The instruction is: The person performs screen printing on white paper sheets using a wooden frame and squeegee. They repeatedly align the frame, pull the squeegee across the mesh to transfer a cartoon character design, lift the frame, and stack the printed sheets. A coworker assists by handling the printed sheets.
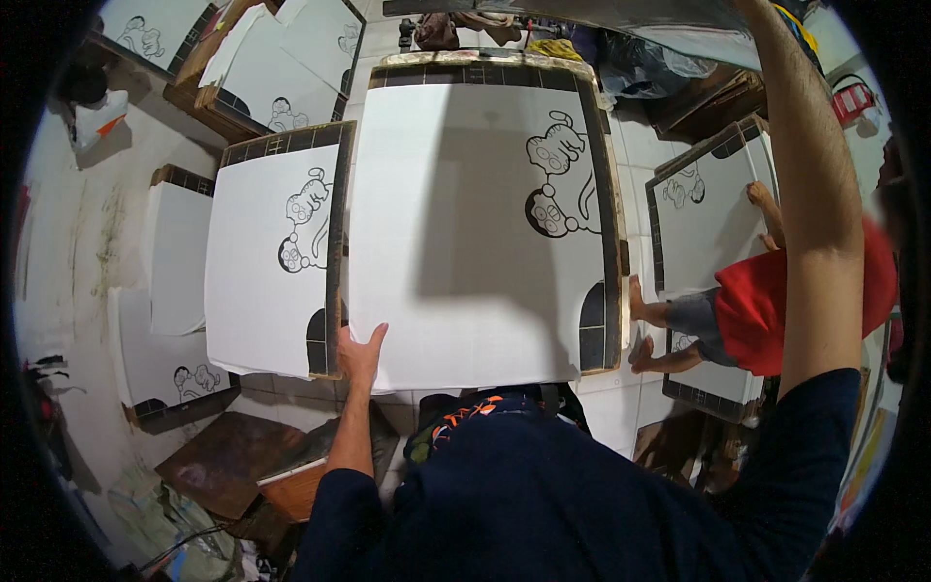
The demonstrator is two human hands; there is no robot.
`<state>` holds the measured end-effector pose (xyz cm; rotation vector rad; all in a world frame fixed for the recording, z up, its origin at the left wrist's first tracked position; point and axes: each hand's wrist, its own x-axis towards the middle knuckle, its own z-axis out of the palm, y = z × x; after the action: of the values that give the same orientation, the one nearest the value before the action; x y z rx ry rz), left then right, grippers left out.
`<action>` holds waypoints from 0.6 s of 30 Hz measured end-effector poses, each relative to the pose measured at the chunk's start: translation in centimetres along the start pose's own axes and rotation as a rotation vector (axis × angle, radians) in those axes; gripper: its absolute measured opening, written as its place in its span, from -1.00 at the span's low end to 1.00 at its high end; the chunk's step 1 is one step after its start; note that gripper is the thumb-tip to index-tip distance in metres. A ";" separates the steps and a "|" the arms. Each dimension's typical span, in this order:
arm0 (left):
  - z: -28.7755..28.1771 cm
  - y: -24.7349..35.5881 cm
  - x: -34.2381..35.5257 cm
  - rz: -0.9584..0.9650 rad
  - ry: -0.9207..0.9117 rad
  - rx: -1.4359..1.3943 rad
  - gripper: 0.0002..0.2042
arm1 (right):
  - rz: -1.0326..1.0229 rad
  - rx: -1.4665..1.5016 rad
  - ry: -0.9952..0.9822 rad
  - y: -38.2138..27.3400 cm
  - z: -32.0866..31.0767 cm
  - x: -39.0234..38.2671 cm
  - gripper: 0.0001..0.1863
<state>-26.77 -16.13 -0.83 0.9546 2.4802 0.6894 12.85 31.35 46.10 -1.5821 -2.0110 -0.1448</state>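
View: head
Board (475, 75): dark-edged, ahead of the person
Sheet (388, 242): white, spread over the board
Drawing (558, 184): black-lined, on the sheet, toward the board's right edge
Left hand (361, 354): at the board's near left corner, thumb raised beside the sheet; fingers partly hidden, grip cannot be told
Right hand: out of view, state cannot be told; its forearm (815, 175) reaches up beyond the board's right side
Panel (669, 24): grey, past the board's far edge
Co-worker (805, 306): red top, right of the board
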 end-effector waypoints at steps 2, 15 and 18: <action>-0.6 0.6 -0.1 -0.081 -0.052 -0.002 -0.33 | -0.012 -0.018 -0.017 0.0 -0.3 0.7 -0.13; -0.1 2.4 2.6 -0.080 0.008 0.024 -0.11 | -0.011 -0.054 0.032 1.5 -0.3 5.0 -0.07; 0.8 1.1 3.3 -0.132 -0.043 0.057 -0.07 | 0.004 -0.052 0.048 1.0 -0.8 4.5 0.11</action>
<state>-28.09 -12.92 -1.43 0.8081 2.5106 0.5527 13.44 35.17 48.77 -1.6001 -1.9816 -0.2334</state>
